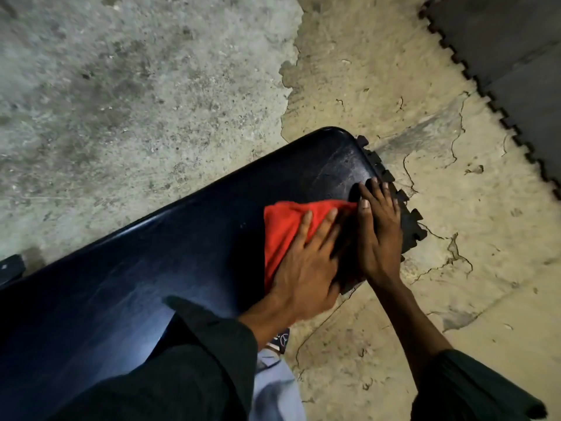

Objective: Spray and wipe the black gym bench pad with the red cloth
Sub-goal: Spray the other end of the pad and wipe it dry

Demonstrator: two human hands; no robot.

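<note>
Crumpled red cloth (288,235) lying near the rounded far end of the long glossy black padded gym bench pad (151,268), pinned flat under the left hand (306,268), fingers spread, pressing rather than gripping. Right hand (379,232) open, flat on the pad's edge just beside the cloth. Long axis running lower-left; most unwiped surface probably toward the body.

Bench pad (170,247): black vinyl-looking cover, smooth, glossy, faint scuffs near its rounded end. Red cloth (282,232) under my left hand (306,268): soft, fuzzy, matt fabric. Floor (121,86): rough, pitted bare concrete, cracked tan patches. Floor mat (516,56): dark matt foam or rubber, jigsaw edge. My sleeves (194,369): dark matt woven cloth.
</note>
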